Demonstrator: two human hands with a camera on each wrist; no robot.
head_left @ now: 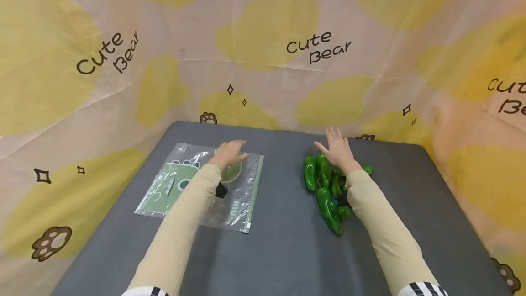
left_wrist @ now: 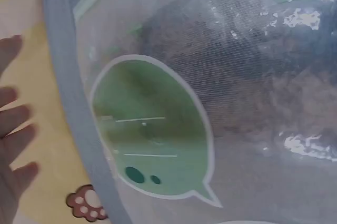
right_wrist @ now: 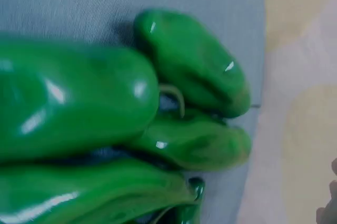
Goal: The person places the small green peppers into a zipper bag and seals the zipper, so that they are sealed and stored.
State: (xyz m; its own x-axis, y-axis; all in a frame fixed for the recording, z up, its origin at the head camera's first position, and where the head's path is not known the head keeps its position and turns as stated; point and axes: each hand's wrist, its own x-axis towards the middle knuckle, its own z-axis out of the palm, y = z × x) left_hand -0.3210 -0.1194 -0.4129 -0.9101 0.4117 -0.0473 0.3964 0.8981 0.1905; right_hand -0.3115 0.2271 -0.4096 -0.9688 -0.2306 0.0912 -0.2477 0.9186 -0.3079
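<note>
A clear plastic zip bag with green cartoon print lies flat on the left of the grey table. Above its far part is my left hand, fingers extended and holding nothing. In the left wrist view the bag's green speech-bubble print fills the middle, with the fingers at the left edge. Several glossy green peppers are heaped on the right side. My right hand is over the far side of that heap, fingers spread, gripping nothing. Close up, the right wrist view shows peppers lying against one another.
The grey table is bordered at the back and sides by a hanging cloth with yellow patches and bear lettering. A stretch of table separates the bag from the peppers.
</note>
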